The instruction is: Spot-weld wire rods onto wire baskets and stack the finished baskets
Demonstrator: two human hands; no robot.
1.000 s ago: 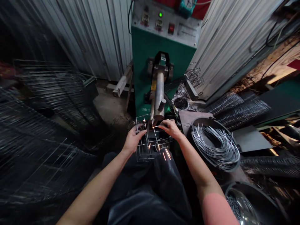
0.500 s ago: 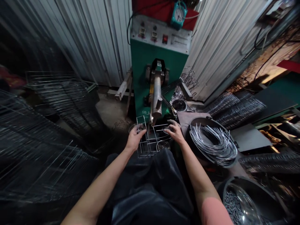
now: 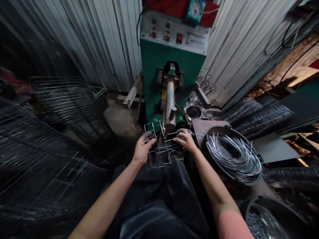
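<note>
Both my hands hold a rectangular wire basket frame [image 3: 157, 148] up under the welding electrode [image 3: 170, 103] of a green spot welding machine [image 3: 171, 63]. My left hand [image 3: 144, 148] grips the frame's near-left side. My right hand [image 3: 185, 139] has its fingers on the wires at the frame's right end. The electrode tip stands just above the frame's far edge, and the contact point is partly hidden. A small steel bowl [image 3: 175, 156] sits just below and right of the frame.
A round pan holds a coil of cut wire [image 3: 233, 156] to my right, and a steel bowl of short wire pieces [image 3: 261, 222] sits at lower right. Stacked wire mesh baskets [image 3: 69, 113] fill the left. Corrugated metal walls [image 3: 239, 49] flank the machine.
The sparks seen a second ago have stopped. The frame has shifted slightly, and my right hand has moved along its wires. The view has tilted a little.
</note>
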